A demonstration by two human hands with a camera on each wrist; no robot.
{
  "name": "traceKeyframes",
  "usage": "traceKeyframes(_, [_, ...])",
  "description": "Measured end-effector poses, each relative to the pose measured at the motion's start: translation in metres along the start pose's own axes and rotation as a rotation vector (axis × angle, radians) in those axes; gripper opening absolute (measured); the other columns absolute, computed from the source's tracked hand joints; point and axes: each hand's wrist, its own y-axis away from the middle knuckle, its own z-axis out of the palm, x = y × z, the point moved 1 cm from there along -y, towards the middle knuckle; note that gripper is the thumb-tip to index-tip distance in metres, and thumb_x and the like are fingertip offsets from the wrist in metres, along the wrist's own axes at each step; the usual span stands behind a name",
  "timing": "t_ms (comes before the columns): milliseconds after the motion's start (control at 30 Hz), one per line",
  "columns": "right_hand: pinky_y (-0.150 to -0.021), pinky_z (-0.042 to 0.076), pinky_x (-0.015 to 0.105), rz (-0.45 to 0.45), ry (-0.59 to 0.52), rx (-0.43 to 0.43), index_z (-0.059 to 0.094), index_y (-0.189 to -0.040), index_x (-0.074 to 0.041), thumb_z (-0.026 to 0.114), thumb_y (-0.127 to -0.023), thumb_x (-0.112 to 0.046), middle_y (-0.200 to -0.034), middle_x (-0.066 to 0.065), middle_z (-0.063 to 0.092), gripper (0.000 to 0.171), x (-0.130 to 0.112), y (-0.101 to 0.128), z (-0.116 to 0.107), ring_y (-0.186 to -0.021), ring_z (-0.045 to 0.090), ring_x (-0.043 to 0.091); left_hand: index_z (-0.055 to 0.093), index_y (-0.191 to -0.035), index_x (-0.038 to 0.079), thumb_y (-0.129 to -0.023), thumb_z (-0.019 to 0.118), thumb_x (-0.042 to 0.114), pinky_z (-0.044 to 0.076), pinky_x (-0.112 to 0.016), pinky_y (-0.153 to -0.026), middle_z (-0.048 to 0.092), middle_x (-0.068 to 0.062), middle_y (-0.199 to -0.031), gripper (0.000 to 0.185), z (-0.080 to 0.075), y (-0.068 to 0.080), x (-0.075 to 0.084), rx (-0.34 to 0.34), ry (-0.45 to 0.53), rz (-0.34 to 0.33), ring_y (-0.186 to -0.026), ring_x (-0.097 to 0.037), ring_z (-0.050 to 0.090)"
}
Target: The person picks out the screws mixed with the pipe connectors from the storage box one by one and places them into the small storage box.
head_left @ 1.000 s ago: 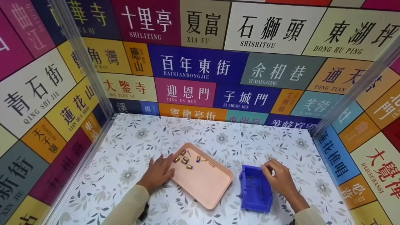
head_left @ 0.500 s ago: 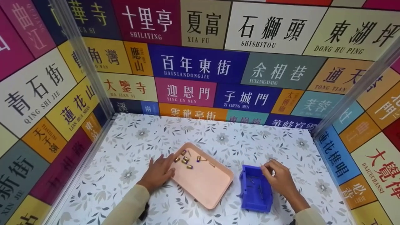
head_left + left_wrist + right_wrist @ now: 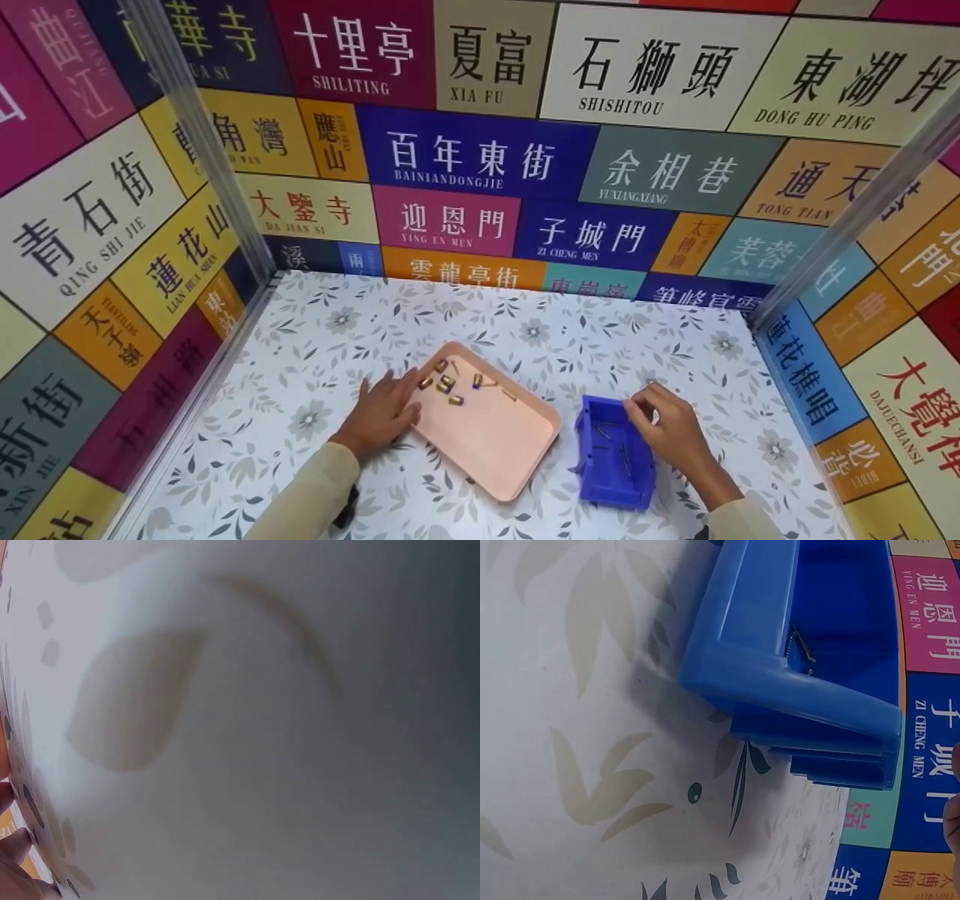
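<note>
My left hand [image 3: 381, 415] lies flat on the flowered table with straight fingers, their tips against the left rim of a pink tray [image 3: 495, 442]. Several small brass pieces [image 3: 445, 384] lie at the tray's far end. My right hand [image 3: 666, 429] is at the far right corner of a blue bin [image 3: 611, 480], fingers curled over its rim. Anything between those fingers is hidden. Thin dark screws [image 3: 604, 433] lie in the bin, also seen in the right wrist view as screws [image 3: 801, 652] inside the blue bin [image 3: 780, 682]. The left wrist view is a blur of tablecloth with a fingertip [image 3: 13, 855] at its edge.
Walls covered in coloured sign panels [image 3: 480, 157] close the table in at the back, left and right, with metal posts [image 3: 199, 142] at the corners. Flowered tablecloth [image 3: 525, 330] stretches behind the tray and bin.
</note>
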Motion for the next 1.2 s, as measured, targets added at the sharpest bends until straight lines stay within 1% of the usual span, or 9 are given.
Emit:
traceKeyframes(33, [-0.057, 0.036, 0.015, 0.000, 0.000, 0.001, 0.064, -0.080, -0.022, 0.077, -0.086, -0.002, -0.076, -0.016, 0.052, 0.025, 0.000, 0.000, 0.000, -0.066, 0.046, 0.000, 0.010, -0.165, 0.038, -0.104, 0.036, 0.060, 0.002, -0.060, -0.128, 0.029, 0.006, -0.168, 0.070, 0.000, 0.000, 0.000, -0.001, -0.004, 0.003, -0.160, -0.025, 0.015])
traceKeyframes(167, [-0.058, 0.036, 0.013, 0.031, -0.002, -0.012, 0.064, -0.080, -0.021, 0.077, -0.087, -0.003, -0.076, -0.017, 0.052, 0.023, 0.000, 0.001, 0.000, -0.065, 0.047, 0.001, 0.015, -0.165, 0.033, -0.105, 0.037, 0.058, 0.007, -0.064, -0.126, 0.037, 0.001, -0.166, 0.069, -0.002, 0.002, 0.001, 0.027, -0.023, 0.038, -0.158, -0.029, 0.021])
traceKeyframes(267, [-0.058, 0.036, 0.013, 0.051, 0.000, -0.019, 0.064, -0.080, -0.021, 0.077, -0.088, -0.004, -0.075, -0.017, 0.052, 0.023, 0.000, 0.001, 0.000, -0.064, 0.047, 0.001, 0.016, -0.165, 0.031, -0.105, 0.037, 0.057, 0.009, -0.065, -0.126, 0.040, -0.001, -0.164, 0.069, -0.003, 0.002, 0.002, 0.036, -0.040, 0.048, -0.158, -0.031, 0.023])
traceKeyframes(467, [-0.057, 0.037, 0.014, 0.021, 0.018, -0.006, 0.063, -0.079, -0.020, 0.077, -0.087, -0.003, -0.074, -0.015, 0.052, 0.023, 0.000, 0.001, 0.005, -0.065, 0.046, -0.001, 0.012, -0.165, 0.034, -0.105, 0.035, 0.059, 0.007, -0.063, -0.127, 0.035, 0.002, -0.166, 0.070, -0.002, 0.001, 0.002, 0.020, -0.048, 0.026, -0.159, -0.028, 0.020])
traceKeyframes(567, [-0.056, 0.037, 0.014, 0.019, 0.001, -0.001, 0.064, -0.079, -0.020, 0.077, -0.086, -0.002, -0.074, -0.014, 0.052, 0.023, -0.001, 0.001, 0.010, -0.065, 0.046, -0.001, 0.010, -0.165, 0.036, -0.104, 0.035, 0.060, 0.005, -0.062, -0.127, 0.033, 0.004, -0.167, 0.070, -0.001, 0.001, 0.002, 0.013, -0.047, 0.015, -0.159, -0.027, 0.019])
traceKeyframes(733, [-0.060, 0.041, 0.016, 0.002, -0.057, 0.014, 0.066, -0.080, -0.019, 0.076, -0.087, -0.002, -0.076, -0.012, 0.057, 0.021, -0.008, -0.006, 0.024, -0.066, 0.050, 0.001, 0.009, -0.165, 0.038, -0.104, 0.036, 0.059, 0.004, -0.062, -0.127, 0.032, 0.005, -0.168, 0.070, 0.000, 0.001, 0.002, 0.006, -0.041, 0.000, -0.159, -0.026, 0.017])
traceKeyframes(833, [-0.060, 0.043, 0.016, -0.012, -0.087, 0.033, 0.067, -0.081, -0.018, 0.077, -0.087, -0.001, -0.076, -0.012, 0.061, 0.020, -0.014, -0.013, 0.035, -0.066, 0.051, 0.000, 0.008, -0.165, 0.038, -0.104, 0.036, 0.060, 0.003, -0.061, -0.127, 0.030, 0.005, -0.168, 0.070, 0.001, 0.001, 0.002, 0.000, -0.040, -0.007, -0.160, -0.026, 0.015])
traceKeyframes(1033, [-0.057, 0.044, 0.017, -0.036, -0.169, 0.081, 0.068, -0.083, -0.017, 0.077, -0.086, 0.002, -0.074, -0.009, 0.063, 0.020, -0.027, -0.027, 0.060, -0.064, 0.052, 0.000, 0.007, -0.164, 0.039, -0.103, 0.034, 0.063, 0.002, -0.061, -0.127, 0.029, 0.006, -0.168, 0.071, 0.003, 0.001, 0.001, 0.006, -0.033, -0.006, -0.160, -0.026, 0.014])
traceKeyframes(1200, [-0.053, 0.043, 0.016, -0.039, -0.239, 0.104, 0.070, -0.084, -0.015, 0.077, -0.086, 0.001, -0.072, -0.006, 0.064, 0.018, -0.037, -0.040, 0.082, -0.062, 0.054, 0.002, 0.011, -0.165, 0.038, -0.103, 0.035, 0.062, 0.005, -0.062, -0.127, 0.036, 0.004, -0.166, 0.070, 0.003, -0.001, 0.000, 0.031, -0.031, 0.008, -0.159, -0.026, 0.019])
